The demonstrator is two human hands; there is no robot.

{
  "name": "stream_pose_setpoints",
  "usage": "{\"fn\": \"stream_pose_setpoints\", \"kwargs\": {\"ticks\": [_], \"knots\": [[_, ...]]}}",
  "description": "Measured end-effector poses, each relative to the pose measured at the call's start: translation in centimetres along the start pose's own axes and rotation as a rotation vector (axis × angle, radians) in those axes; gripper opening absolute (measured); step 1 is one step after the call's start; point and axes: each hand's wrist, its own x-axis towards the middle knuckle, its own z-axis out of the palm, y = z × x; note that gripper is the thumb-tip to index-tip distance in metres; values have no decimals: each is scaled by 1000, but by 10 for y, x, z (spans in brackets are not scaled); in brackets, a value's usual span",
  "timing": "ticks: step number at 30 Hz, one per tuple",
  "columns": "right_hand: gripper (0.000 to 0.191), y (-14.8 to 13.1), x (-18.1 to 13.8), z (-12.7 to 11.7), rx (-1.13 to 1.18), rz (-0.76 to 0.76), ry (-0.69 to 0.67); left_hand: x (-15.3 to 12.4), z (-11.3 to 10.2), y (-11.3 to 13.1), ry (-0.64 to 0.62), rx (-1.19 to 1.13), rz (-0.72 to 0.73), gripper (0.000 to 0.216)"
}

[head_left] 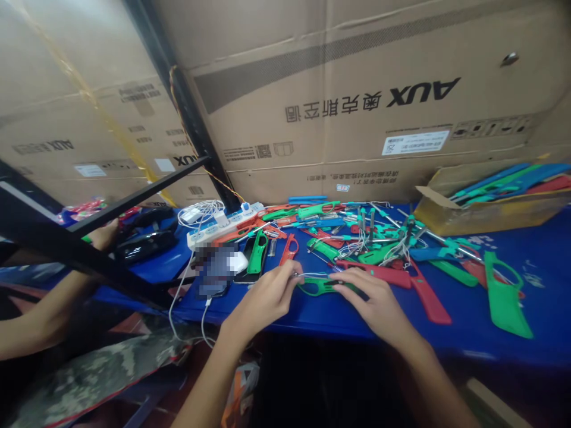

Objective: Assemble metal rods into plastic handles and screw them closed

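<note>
My left hand (267, 294) and my right hand (370, 300) meet over a green plastic handle (319, 286) lying on the blue table (312, 318) near its front edge. The left fingers pinch a thin metal wire piece (307, 276) at the handle's left end. The right hand's fingers press down on the handle's right part. Just behind lie a red handle (289, 248) and another green handle (257, 253).
A heap of red, green and blue plastic handles and metal rods (375, 238) covers the table's middle. An open cardboard box (486, 205) with more pieces sits at the right. A white power strip (223, 224), a phone (216, 270) and cables lie left. Another person's arm (44, 315) reaches in from the left. Large cartons stand behind.
</note>
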Motion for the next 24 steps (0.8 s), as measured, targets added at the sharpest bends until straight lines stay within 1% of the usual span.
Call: {"fn": "stream_pose_setpoints", "kwargs": {"ticks": [4,8,10,14,16,18,21,24], "knots": [[22,3,-4,4,-96,-55,-19,-7,3,-8,-20,18,-49,12],[27,3,-8,6,-196,-46,-35,-11,10,-17,44,-9,-53,18],[25,4,-8,7,-210,-27,-37,-11,13,-19,80,2,-15,17],[17,4,-6,7,-186,-25,-47,-11,19,-20,165,53,137,18],[16,4,-5,7,-169,-21,-51,-11,21,-21,222,62,165,18],[14,3,-6,7,-148,-10,-75,-11,23,-23,260,76,159,19],[13,1,-6,6,-137,-4,-110,-12,21,-25,257,86,146,18],[11,0,-6,6,-156,-11,-107,-13,17,-26,224,71,151,18]]}}
